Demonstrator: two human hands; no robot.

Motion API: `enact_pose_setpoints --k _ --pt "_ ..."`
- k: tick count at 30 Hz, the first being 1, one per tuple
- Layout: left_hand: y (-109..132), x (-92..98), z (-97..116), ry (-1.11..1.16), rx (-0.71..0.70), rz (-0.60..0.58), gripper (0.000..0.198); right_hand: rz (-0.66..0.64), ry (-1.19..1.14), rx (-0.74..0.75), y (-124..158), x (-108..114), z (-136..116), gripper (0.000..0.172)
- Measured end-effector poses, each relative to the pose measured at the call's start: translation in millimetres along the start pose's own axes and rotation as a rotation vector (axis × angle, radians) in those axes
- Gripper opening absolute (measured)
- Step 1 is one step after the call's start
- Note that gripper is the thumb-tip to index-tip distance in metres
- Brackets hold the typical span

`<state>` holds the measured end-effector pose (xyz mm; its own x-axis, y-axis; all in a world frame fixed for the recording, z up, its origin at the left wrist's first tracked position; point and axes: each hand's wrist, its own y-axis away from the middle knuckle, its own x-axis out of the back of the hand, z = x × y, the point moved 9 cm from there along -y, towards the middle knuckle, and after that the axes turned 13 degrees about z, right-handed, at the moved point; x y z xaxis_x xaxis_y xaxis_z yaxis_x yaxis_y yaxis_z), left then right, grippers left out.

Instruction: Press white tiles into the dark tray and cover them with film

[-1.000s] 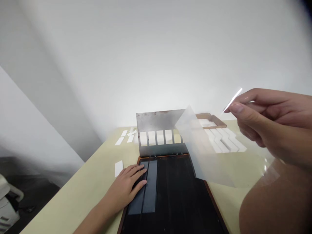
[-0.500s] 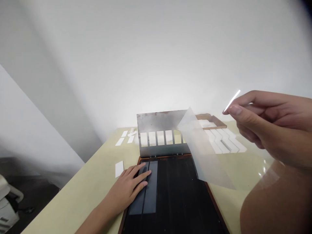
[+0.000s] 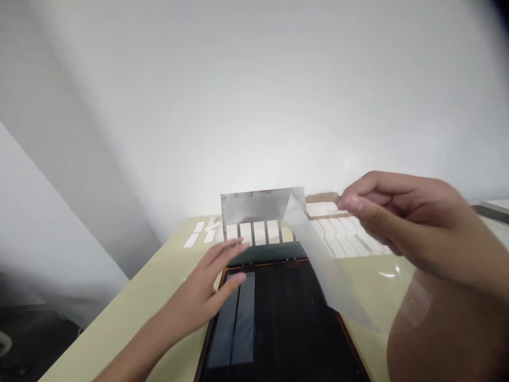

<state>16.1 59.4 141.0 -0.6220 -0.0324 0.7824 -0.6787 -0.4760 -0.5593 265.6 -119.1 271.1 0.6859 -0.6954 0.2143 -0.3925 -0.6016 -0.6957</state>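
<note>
A black tray with a brown rim lies on the pale yellow table. Two grey translucent strips lie side by side at its left. My left hand hovers over the tray's upper left corner, fingers spread and empty. My right hand is raised at the right, fingers pinched on a clear film strip that hangs down toward the tray. Behind the tray a metal plate with slots stands upright.
Rows of white strips lie on the table at the back right, beside a brown frame. A few loose white strips lie at the back left. A white wall rises behind the table.
My left hand has lifted off the grey strips and moved up and back. My right hand has shifted left and lower with the film strip. The view has tilted slightly.
</note>
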Motion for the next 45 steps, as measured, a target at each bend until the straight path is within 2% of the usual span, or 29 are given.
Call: enact_pose_setpoints --k 2,4,7,9,11,14,18,20,21,23,26,29,32,39,43,45 --pt "-37.6 32.5 31.6 0.065 -0.011 0.082 0.054 -0.03 -0.068 0.041 1.5 -12.9 -10.4 0.026" --pt "-70.2 52.0 55.0 0.263 0.017 0.12 0.052 -0.035 -0.107 0.07 3.5 -22.1 -15.8 0.024" --pt "-99.1 50.5 71.3 0.525 0.036 0.074 0.039 -0.069 -0.133 0.096 6.6 -32.5 -15.3 0.022" --pt "-105.6 42.1 69.6 0.601 0.034 0.059 0.032 -0.084 -0.125 0.113 6.9 -35.0 -12.2 0.026" --pt "-106.4 36.2 61.1 0.631 0.045 0.075 0.028 -0.083 -0.082 0.122 5.3 -34.8 -7.9 0.03" --pt "-103.4 37.3 46.7 0.664 0.075 0.103 0.029 -0.046 0.017 0.091 -0.8 -32.0 0.8 0.031" --pt "-100.2 51.1 33.3 0.657 0.115 0.158 0.035 0.012 0.145 0.004 -9.0 -31.4 16.7 0.03" --pt "-99.0 59.5 29.3 0.627 0.127 0.224 0.029 0.06 0.225 0.012 -10.9 -31.4 21.9 0.024" --pt "-98.3 62.4 29.2 0.594 0.121 0.249 0.024 0.095 0.263 0.045 -11.2 -31.5 21.6 0.028" --pt "-96.6 65.3 34.3 0.5 0.076 0.263 0.015 0.156 0.312 0.151 -10.2 -34.6 14.5 0.042" --pt "-94.4 65.6 49.8 0.382 -0.036 0.24 0.015 0.111 0.308 0.261 -6.0 -53.8 1.7 0.036" --pt "-92.8 68.1 62.0 0.346 -0.107 0.253 0.017 0.025 0.266 0.258 -2.7 -74.5 -4.9 0.023" --pt "-91.8 70.8 68.4 0.317 -0.121 0.28 0.015 0.008 0.245 0.261 -0.8 -84.0 -7.5 0.01" --pt "-88.6 73.3 78.9 0.336 -0.195 0.297 0.013 -0.033 0.189 0.234 -0.8 -88.9 -5.0 0.013" --pt "-87.3 74.3 80.8 0.338 -0.216 0.309 0.015 -0.148 0.119 0.167 1.9 -94.5 -4.2 0.012" --pt "-87.3 74.5 81.0 0.332 -0.209 0.314 0.015 -0.14 0.133 0.136 1.6 -93.4 -1.4 0.014"
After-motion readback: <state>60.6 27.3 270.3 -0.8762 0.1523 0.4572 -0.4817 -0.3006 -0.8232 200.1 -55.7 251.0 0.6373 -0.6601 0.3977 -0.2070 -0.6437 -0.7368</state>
